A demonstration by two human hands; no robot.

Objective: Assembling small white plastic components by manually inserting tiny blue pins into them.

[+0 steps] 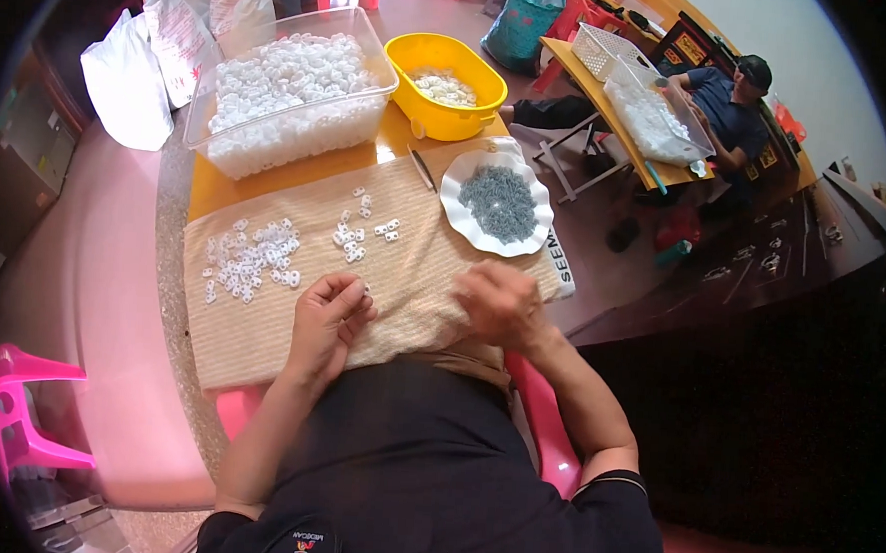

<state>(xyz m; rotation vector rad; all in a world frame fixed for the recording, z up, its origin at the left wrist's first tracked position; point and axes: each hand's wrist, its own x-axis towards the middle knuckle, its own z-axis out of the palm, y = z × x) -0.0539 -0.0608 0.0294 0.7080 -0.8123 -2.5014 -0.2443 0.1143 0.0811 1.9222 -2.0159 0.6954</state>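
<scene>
My left hand (329,316) is closed in a pinch above the cloth, with a small white plastic piece (366,290) at its fingertips. My right hand (502,302) hovers over the near right of the cloth, its fingers curled and smeared by motion; whether it holds anything does not show. Just beyond it stands a white wavy-rimmed plate (451,199) heaped with small grey parts (498,201). A loose spread of white two-holed pieces (251,256) lies left of my left hand. A smaller cluster of the same pieces (348,237) sits just beyond that hand.
A beige cloth (259,342) covers the near tabletop. At the back are a clear bin (200,129) full of white pieces, a yellow tub (451,127) and a pen-like tool (422,169). White bags (127,95) stand far left. Another person (727,111) sits at a table far right.
</scene>
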